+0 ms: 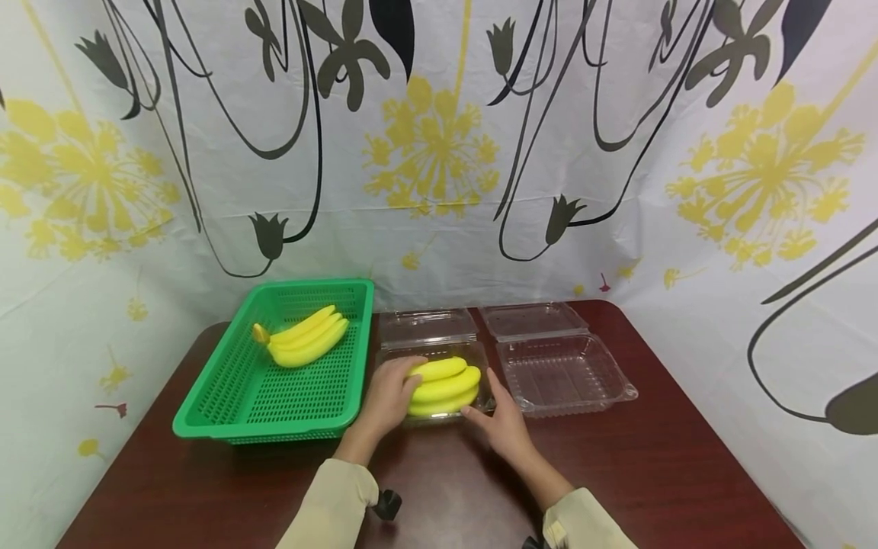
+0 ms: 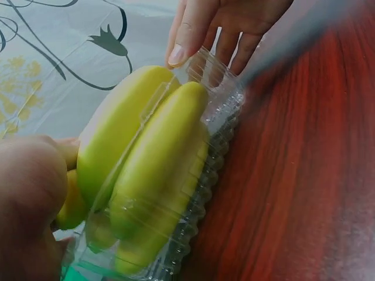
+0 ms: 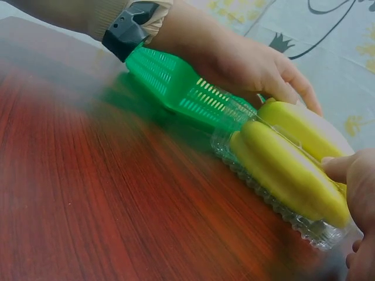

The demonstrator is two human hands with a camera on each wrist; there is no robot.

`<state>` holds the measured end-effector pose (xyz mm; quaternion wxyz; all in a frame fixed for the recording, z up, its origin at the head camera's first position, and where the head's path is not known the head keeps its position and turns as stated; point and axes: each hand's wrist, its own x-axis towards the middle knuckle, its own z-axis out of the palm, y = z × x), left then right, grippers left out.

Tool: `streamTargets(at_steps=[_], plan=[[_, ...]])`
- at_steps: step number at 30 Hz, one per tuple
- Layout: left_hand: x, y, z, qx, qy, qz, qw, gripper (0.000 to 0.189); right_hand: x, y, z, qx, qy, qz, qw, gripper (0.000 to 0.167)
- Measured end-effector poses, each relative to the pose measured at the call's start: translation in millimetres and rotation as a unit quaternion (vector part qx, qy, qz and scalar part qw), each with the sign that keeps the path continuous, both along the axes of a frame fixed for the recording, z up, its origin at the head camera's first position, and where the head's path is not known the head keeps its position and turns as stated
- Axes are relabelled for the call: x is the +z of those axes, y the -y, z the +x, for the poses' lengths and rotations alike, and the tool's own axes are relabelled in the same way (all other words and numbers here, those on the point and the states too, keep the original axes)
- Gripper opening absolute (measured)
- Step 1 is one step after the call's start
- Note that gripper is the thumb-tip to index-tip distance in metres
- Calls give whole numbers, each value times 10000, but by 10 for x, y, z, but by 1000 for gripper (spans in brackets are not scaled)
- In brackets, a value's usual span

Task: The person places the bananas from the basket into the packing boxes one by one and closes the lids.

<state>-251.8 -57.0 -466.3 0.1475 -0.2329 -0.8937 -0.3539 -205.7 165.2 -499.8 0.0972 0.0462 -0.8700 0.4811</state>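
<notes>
A bunch of yellow bananas (image 1: 444, 387) sits in the left clear plastic clamshell container (image 1: 485, 357), its lid folded back behind it. My left hand (image 1: 389, 396) grips the bunch at its left end, with the thumb over the top bananas. On the other side, my right hand (image 1: 506, 423) has its fingers spread and fairly straight around the container's near right corner. Its thumb (image 2: 178, 54) is close to the banana tips in the left wrist view. Through the clear wall, the lower bananas (image 3: 287, 175) show lying inside the container in the right wrist view.
A green plastic basket (image 1: 363, 358) stands at the left, holding another bunch of bananas (image 1: 305, 339). A second clear clamshell container (image 1: 565, 374) lies with its lid back at the right. Patterned cloth (image 1: 439, 252) hangs behind the dark red wooden table (image 1: 439, 488).
</notes>
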Motion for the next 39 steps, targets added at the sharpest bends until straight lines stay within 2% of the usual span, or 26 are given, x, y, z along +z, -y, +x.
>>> streamTargets(at_steps=[3, 6, 12, 15, 19, 23, 27, 31, 32, 34, 39], plan=[[-34, 21, 27, 128, -68, 118, 9998, 31, -7, 3, -4, 16, -1, -8, 10000, 88], [-77, 48, 54, 224, 16, 417, 9989, 35, -4, 5, -3, 20, 28, -36, 10000, 87], [-198, 96, 132, 424, 570, 1214, 9901, 42, 17, 6, 7, -39, 103, -49, 9999, 87], [-268, 113, 177, 430, 855, 1623, 9821, 48, 26, 14, 8, -95, 100, -40, 9999, 87], [-337, 138, 231, 369, 1039, 2132, 9708, 54, 31, 31, 14, -131, 120, -64, 9998, 87], [-392, 172, 263, 353, 1290, 2433, 9607, 57, 25, 37, 21, -131, 168, -86, 9997, 87], [-454, 216, 279, 347, 1617, 2805, 9455, 64, 17, 46, 26, -149, 252, -90, 9995, 86], [-521, 243, 281, 191, 1790, 3245, 9286, 72, 5, 56, 31, -213, 348, -132, 9991, 85], [-520, 246, 285, 137, 1815, 3314, 9258, 73, 4, 59, 31, -223, 364, -143, 9990, 84], [-443, 248, 331, 21, 1854, 3419, 9213, 74, 5, 67, 29, -239, 359, -174, 9989, 82], [-236, 249, 447, -172, 1961, 3454, 9176, 74, 54, 70, 13, -261, 343, -339, 9985, 79]])
